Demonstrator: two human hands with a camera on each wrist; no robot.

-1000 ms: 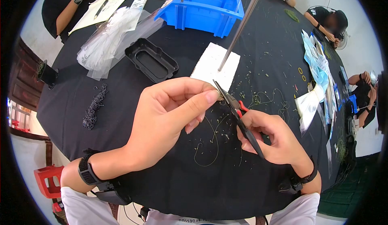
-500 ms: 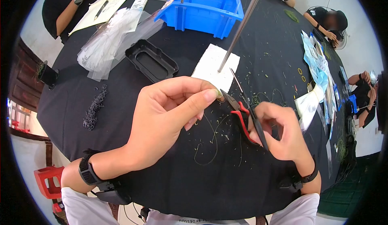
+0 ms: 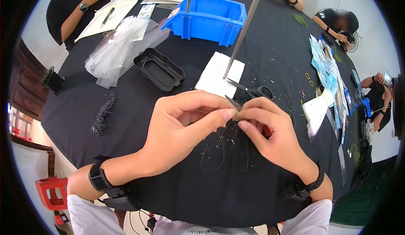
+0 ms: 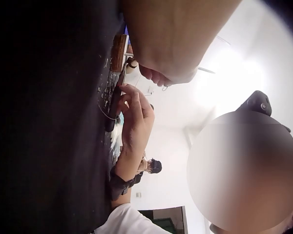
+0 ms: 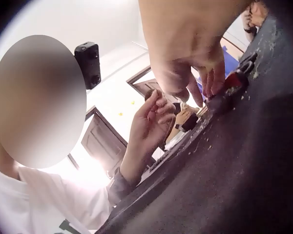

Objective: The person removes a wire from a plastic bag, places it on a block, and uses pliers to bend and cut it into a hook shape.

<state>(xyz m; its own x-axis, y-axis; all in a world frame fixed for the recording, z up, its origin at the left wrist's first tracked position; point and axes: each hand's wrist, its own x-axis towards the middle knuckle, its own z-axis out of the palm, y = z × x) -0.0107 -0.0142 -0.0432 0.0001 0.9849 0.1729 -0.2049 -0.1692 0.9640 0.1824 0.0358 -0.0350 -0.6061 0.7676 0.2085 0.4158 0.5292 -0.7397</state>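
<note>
Thread [image 3: 237,114]: held up above the desk [image 3: 181,203] — likely light, limp, easily lost.
Left hand [image 3: 181,129]: pinches it between thumb and forefinger.
Right hand [image 3: 274,134]: bent close by — whether it grips the thread, I cannot tell.
Hold: probably best near its end, lightly, clear of the snips [image 3: 233,103].

Right hand [image 4: 138,117] near dark tablecloth [image 4: 49,126]

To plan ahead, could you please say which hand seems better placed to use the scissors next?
Probably the right hand: the black-handled scissors are nearer it, while the left hand pinches a small greenish piece.
</note>
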